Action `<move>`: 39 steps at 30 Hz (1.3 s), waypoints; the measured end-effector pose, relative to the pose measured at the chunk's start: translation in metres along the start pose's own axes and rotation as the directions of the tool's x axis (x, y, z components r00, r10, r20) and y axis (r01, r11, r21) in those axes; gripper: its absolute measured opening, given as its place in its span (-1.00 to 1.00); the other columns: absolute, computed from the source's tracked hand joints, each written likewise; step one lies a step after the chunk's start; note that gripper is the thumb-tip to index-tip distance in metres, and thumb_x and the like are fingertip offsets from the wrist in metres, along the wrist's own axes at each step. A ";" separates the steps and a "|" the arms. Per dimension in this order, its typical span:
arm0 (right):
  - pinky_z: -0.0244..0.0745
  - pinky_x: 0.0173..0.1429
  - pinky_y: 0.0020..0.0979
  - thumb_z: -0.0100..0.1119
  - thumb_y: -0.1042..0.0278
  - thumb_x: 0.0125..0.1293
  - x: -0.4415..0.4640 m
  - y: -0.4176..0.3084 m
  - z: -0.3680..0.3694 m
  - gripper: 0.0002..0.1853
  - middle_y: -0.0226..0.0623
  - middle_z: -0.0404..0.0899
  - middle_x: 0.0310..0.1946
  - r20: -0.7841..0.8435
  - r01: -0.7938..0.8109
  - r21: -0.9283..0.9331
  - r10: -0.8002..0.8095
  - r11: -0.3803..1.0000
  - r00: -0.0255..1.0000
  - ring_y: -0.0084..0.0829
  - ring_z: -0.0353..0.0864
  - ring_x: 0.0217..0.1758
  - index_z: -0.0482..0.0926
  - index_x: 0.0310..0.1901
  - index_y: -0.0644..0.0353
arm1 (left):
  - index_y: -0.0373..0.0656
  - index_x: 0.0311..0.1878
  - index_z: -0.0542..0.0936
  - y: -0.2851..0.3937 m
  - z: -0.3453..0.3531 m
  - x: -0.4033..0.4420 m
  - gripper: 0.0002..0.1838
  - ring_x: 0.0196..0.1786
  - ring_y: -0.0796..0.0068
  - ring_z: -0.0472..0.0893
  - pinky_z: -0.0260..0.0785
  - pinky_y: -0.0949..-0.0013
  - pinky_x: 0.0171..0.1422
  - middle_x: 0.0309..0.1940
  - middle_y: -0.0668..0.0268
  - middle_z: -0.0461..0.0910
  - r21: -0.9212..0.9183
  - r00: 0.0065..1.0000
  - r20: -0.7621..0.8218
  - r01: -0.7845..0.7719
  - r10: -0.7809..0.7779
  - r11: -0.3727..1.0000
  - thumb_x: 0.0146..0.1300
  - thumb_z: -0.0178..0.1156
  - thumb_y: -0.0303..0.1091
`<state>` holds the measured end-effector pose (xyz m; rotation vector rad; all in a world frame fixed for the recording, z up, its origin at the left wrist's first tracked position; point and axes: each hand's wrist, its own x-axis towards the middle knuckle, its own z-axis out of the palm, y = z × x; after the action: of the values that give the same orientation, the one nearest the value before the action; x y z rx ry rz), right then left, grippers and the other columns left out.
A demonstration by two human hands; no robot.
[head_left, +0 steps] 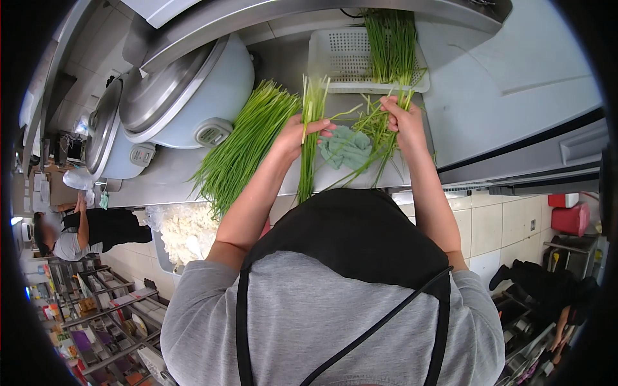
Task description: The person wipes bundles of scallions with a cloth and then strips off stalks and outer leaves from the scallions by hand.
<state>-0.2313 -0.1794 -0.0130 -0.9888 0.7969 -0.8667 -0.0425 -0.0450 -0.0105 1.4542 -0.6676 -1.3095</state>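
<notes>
Loosely, a bunch of thin green stalks [308, 170] is encircled by the left hand [297, 134], its fingers only partly curled, above the metal counter [170, 179]. By the right hand [408, 123], thumb and fingers drawn together, a few loose stalks [403, 100] are gripped just below the near rim of the white basket [333, 55]. Side room on the left is limited by a large pile of stalks [254, 132], backed by a rice cooker [238, 83]; on the right, by a pale flat surface [496, 64]. Between the hands, the gap is partly taken up by a crumpled green cloth [346, 149] and strewn stalks. The counter's front edge is partly hidden by the black apron [347, 238].
</notes>
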 end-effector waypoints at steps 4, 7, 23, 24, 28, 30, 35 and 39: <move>-0.03 -0.68 -0.69 0.20 0.38 0.06 -0.002 0.002 0.004 -0.82 -0.43 0.44 -0.54 0.173 -0.104 0.073 0.090 0.992 0.981 -0.78 0.13 -0.69 0.46 -0.35 0.27 | -0.31 -0.20 0.47 0.000 0.014 -0.004 -0.66 -0.29 0.46 0.54 0.32 0.44 -0.24 -0.30 0.19 0.56 -0.020 0.999 -0.028 -0.018 0.018 1.000 0.04 0.20 -0.25; -0.03 -0.67 -0.70 0.16 0.38 0.09 -0.002 0.006 0.010 -0.83 -0.43 0.44 -0.52 0.208 -0.114 0.096 0.092 0.989 0.974 -0.78 0.13 -0.69 0.46 -0.33 0.27 | -0.33 -0.22 0.46 -0.011 0.022 -0.002 -0.72 -0.35 0.46 0.55 0.35 0.49 -0.30 -0.36 0.15 0.56 -0.105 0.996 0.087 -0.003 0.012 0.994 0.05 0.20 -0.34; 0.34 -0.28 -0.31 0.18 0.36 0.02 -0.004 0.011 0.007 -0.80 -0.11 0.49 -0.44 0.149 0.406 -0.723 -0.447 0.559 0.882 -0.15 0.47 -0.39 0.48 -0.38 0.31 | -0.29 -0.35 0.50 -0.011 0.010 0.001 -0.80 -0.48 0.54 0.48 0.33 0.51 -0.37 -0.51 0.30 0.50 -0.124 0.999 0.004 -0.050 0.051 0.991 -0.01 0.24 -0.40; 0.34 -0.28 -0.31 0.18 0.36 0.02 -0.004 0.011 0.007 -0.80 -0.11 0.49 -0.44 0.149 0.406 -0.724 -0.447 0.558 0.882 -0.15 0.47 -0.39 0.48 -0.38 0.31 | -0.31 -0.34 0.50 -0.010 0.008 0.002 -0.79 -0.47 0.54 0.49 0.34 0.53 -0.37 -0.51 0.28 0.51 -0.134 0.999 -0.005 -0.045 0.045 0.990 -0.02 0.25 -0.41; 0.34 -0.26 -0.28 0.17 0.35 0.04 0.001 0.021 0.004 -0.79 -0.08 0.49 -0.41 0.209 0.450 -0.757 -0.477 0.474 0.854 -0.12 0.47 -0.36 0.49 -0.34 0.31 | -0.32 -0.31 0.50 -0.008 -0.002 0.002 -0.78 -0.47 0.56 0.48 0.34 0.56 -0.36 -0.51 0.26 0.52 -0.114 0.999 -0.021 -0.051 0.048 0.992 -0.02 0.25 -0.42; 0.34 -0.25 -0.27 0.16 0.34 0.05 0.005 0.020 -0.002 -0.78 -0.07 0.49 -0.40 0.219 0.463 -0.790 -0.520 0.402 0.826 -0.12 0.47 -0.35 0.49 -0.33 0.32 | -0.30 -0.30 0.49 -0.007 -0.014 0.001 -0.78 -0.48 0.56 0.48 0.34 0.55 -0.36 -0.51 0.29 0.50 -0.131 0.998 -0.049 -0.033 0.027 0.991 -0.01 0.25 -0.42; 0.35 -0.28 -0.32 0.25 0.13 -0.01 0.001 -0.008 -0.003 -0.60 -0.09 0.51 -0.52 0.115 0.163 -0.856 -0.127 0.490 0.985 -0.20 0.50 -0.39 0.50 -0.29 0.33 | -0.28 -0.27 0.47 -0.004 -0.023 -0.001 -0.76 -0.49 0.57 0.47 0.34 0.54 -0.37 -0.52 0.32 0.50 -0.184 0.996 -0.084 -0.010 -0.006 0.983 0.00 0.24 -0.41; 0.36 -0.35 -0.36 0.24 0.05 -0.01 -0.005 0.013 0.014 -0.57 -0.24 0.50 -0.62 0.140 0.094 -0.644 -0.004 0.760 0.990 -0.36 0.51 -0.43 0.52 -0.33 0.32 | -0.26 -0.31 0.49 -0.002 -0.005 -0.004 -0.77 -0.47 0.54 0.48 0.33 0.51 -0.33 -0.51 0.31 0.50 -0.170 0.999 -0.037 -0.038 0.033 0.985 -0.01 0.26 -0.38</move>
<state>-0.2186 -0.1662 -0.0193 -1.6745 0.9884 -0.5530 -0.0394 -0.0390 -0.0109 1.3171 -0.5431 -1.2795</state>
